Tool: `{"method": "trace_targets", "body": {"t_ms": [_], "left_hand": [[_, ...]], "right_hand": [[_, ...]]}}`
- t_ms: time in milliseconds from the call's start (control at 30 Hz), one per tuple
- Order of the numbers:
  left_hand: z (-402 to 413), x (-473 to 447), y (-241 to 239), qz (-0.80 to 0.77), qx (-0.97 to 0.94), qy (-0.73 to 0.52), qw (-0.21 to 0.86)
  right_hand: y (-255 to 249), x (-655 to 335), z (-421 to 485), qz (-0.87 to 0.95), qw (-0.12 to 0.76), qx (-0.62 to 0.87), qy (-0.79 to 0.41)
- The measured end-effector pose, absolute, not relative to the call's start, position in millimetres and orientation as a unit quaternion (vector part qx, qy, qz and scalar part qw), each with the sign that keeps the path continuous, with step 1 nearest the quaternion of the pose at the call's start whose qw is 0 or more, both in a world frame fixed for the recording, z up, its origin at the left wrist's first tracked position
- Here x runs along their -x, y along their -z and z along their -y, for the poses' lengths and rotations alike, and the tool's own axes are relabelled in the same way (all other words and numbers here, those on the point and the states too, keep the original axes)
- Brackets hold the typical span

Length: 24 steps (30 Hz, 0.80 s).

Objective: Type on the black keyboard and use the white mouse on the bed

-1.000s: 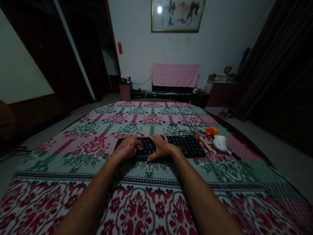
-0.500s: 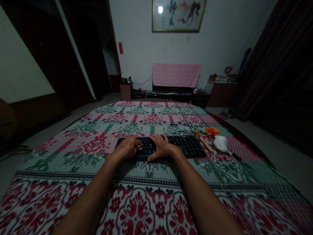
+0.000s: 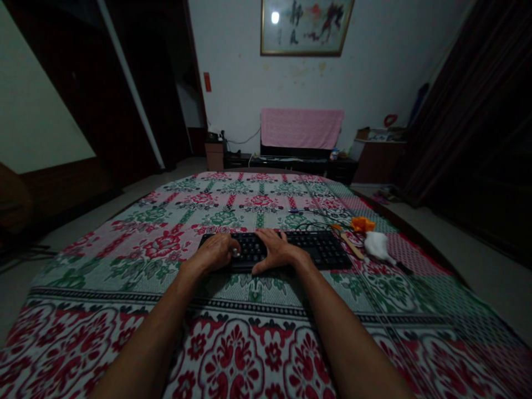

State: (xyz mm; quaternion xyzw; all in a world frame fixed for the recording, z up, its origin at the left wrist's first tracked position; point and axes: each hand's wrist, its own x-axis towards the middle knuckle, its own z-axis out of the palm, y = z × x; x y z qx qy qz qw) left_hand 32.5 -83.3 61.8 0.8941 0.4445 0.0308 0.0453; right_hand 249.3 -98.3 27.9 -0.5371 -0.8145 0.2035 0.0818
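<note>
A black computer keyboard (image 3: pixel 324 249) lies flat across the patterned cloth in front of me. Over its left end, my left hand (image 3: pixel 214 252) is closed, with fingers curled down at the keys. A small whitish thing shows at the fingertips; it is too small to make out. My right hand (image 3: pixel 276 250) rests across the middle of the keyboard, fingers stretched toward the far edge and thumb spread out at the near edge. The keys beneath both hands are hidden.
Right of the keyboard lie a flat wooden stick (image 3: pixel 352 246), a white wad (image 3: pixel 377 245) with a dark-tipped end, and a crumpled orange thing (image 3: pixel 362 224). A thin black cable (image 3: pixel 310 225) curls behind the keyboard. The patterned cloth (image 3: pixel 233 349) covers the table.
The whole view has shifted very slightly. Both hands keep almost the same place and pose on the keyboard.
</note>
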Motion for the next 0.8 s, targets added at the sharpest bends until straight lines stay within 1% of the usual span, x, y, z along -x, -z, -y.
{"method": "trace_targets", "body": {"t_ms": [233,367,600,800], "left_hand": [[89.9,-39.5,-61.0,-0.44,-0.897,-0.03,0.028],[86.7,-33.8,-64.4,-0.454,-0.89,-0.016,0.037],[87.2,-37.0,-61.5,-0.429,-0.902,-0.035,0.031],[89.9,-39.9,-62.4,-0.444,-0.896,-0.004,0.023]], "right_hand": [[-22.8,-249.9,96.3,0.816,0.096,0.535,-0.197],[-23.6,-249.6,96.9,0.815,0.092,0.537,-0.198],[-24.9,-248.3,96.1,0.812,0.086,0.541,-0.201],[-25.4,-248.6,96.7,0.813,0.089,0.54,-0.2]]}}
